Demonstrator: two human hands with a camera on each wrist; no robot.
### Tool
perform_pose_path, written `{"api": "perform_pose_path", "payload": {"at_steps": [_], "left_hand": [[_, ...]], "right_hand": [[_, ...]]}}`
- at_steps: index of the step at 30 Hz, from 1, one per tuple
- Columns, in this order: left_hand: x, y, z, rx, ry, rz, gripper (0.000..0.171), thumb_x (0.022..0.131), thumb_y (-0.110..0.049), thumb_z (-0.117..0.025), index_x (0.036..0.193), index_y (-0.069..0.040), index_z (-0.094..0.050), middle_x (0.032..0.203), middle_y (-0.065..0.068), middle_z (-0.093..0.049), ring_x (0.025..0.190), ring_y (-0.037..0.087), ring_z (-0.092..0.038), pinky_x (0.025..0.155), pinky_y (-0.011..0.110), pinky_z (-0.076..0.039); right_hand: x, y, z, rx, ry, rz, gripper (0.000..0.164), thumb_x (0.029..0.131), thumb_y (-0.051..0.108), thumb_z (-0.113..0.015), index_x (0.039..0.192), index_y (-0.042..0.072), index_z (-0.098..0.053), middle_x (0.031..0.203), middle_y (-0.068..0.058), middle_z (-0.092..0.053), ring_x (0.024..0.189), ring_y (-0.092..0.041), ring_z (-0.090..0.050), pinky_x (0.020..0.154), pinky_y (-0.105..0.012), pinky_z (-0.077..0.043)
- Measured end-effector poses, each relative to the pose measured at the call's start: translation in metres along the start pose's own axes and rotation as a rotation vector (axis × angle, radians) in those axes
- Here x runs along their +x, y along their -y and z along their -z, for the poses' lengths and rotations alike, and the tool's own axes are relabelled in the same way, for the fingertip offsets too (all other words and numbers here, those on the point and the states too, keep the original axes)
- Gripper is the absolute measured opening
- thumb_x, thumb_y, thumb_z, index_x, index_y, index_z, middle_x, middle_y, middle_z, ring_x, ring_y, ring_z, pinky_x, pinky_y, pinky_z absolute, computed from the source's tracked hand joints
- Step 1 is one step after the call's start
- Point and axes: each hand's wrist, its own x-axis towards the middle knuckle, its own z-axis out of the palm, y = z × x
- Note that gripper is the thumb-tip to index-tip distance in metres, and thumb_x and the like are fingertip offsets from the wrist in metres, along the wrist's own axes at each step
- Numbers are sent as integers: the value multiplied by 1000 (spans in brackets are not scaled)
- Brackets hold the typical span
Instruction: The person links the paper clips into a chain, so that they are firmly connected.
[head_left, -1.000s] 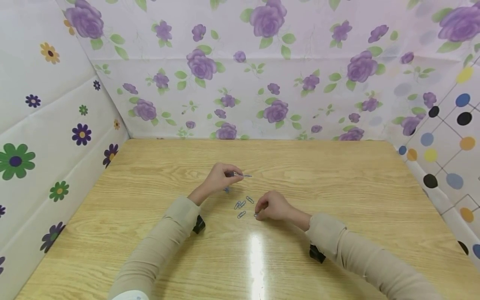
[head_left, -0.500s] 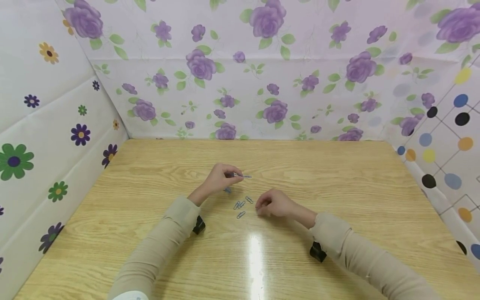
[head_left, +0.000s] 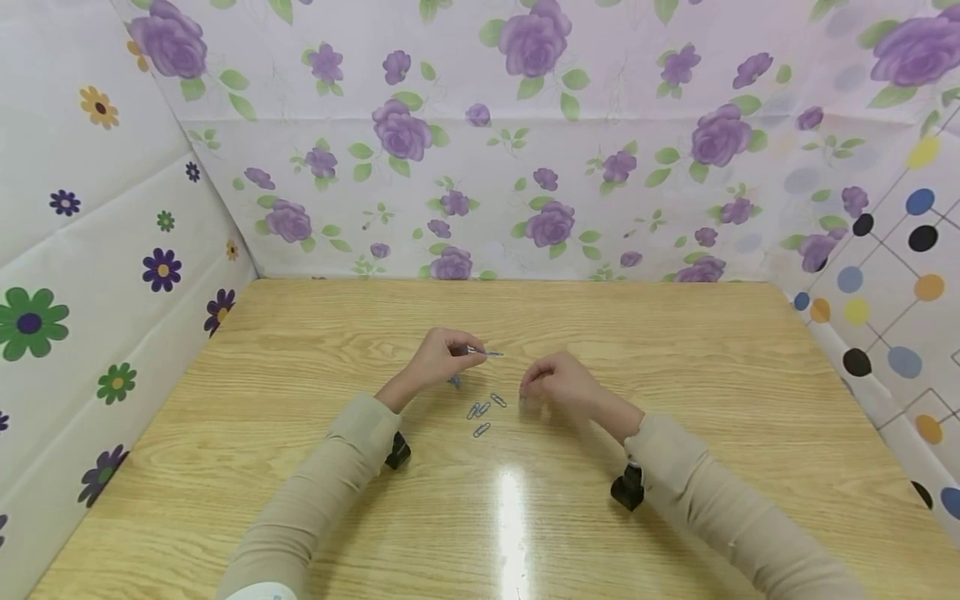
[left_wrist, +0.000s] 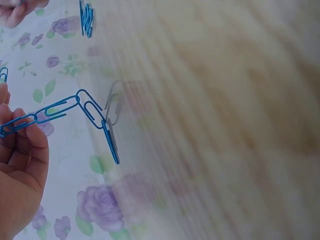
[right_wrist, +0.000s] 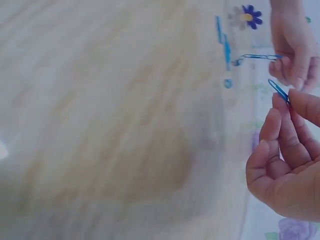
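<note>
My left hand (head_left: 444,357) pinches a chain of linked blue paper clips (left_wrist: 60,106) between thumb and fingertips. One clip end sticks out past the fingertips, while the other end hangs down to the table in the left wrist view. My right hand (head_left: 564,385) is raised a little off the table, to the right of the left hand. Between its thumb and forefinger it pinches a single blue paper clip (right_wrist: 278,90). Several loose paper clips (head_left: 482,430) lie on the table between and below the two hands. In the head view the right hand's clip is blurred.
The wooden table (head_left: 675,358) reaches back to a flowered cloth wall (head_left: 480,200). Patterned cloth sides (head_left: 900,333) bound it left and right. A black wrist-camera mount (head_left: 628,487) hangs below the right sleeve, close above the table.
My right hand has lifted a paper clip off the table and moved up and slightly right, away from the loose clips. The left hand has stayed in place with the chain.
</note>
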Motion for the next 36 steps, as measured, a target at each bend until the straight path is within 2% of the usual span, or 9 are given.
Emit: {"api": "perform_pose_path", "payload": {"at_steps": [6,10,18,22,31,36], "left_hand": [[0,0,0,1,-3,-7,12,84,-3,-63,90,7,-68,70,23,-60,51,9,-38,49,19,-32],[1,-1,-1,5,-6,-7,13,84,-3,-63,91,7,-68,68,20,-60,51,8,-39,48,20,-32],[0,-2,-1,9,-5,3,13,85,-4,-63,91,6,-68,67,17,-60,50,8,-38,48,20,-32],[0,-3,-1,14,-7,6,14,85,-4,-63,92,7,-68,65,12,-60,50,8,-38,47,20,-33],[0,-5,-1,23,-5,19,15,85,-5,-63,93,6,-68,75,20,-63,52,8,-41,50,21,-35],[1,-6,-1,25,-9,19,14,85,-4,-63,92,7,-68,67,13,-61,50,8,-38,47,20,-32]], "right_hand": [[7,8,4,86,-78,-29,9,85,9,-63,86,2,-67,83,-4,-63,72,-18,-53,69,-40,-46],[11,12,5,143,-110,-47,10,86,9,-62,86,0,-67,84,-6,-63,69,-17,-52,73,-42,-48],[19,20,4,263,-111,-76,17,86,10,-61,91,-6,-64,80,-7,-62,70,-15,-56,79,-41,-49],[23,22,1,266,-119,-78,23,87,11,-60,97,-10,-61,80,-7,-61,69,-14,-54,79,-41,-48],[28,29,-6,241,-137,-117,28,90,13,-57,103,-12,-60,76,-7,-58,65,-13,-51,76,-41,-48],[28,30,-9,217,-134,-140,28,90,14,-57,101,-12,-61,71,-5,-57,61,-12,-50,68,-35,-48]]}}
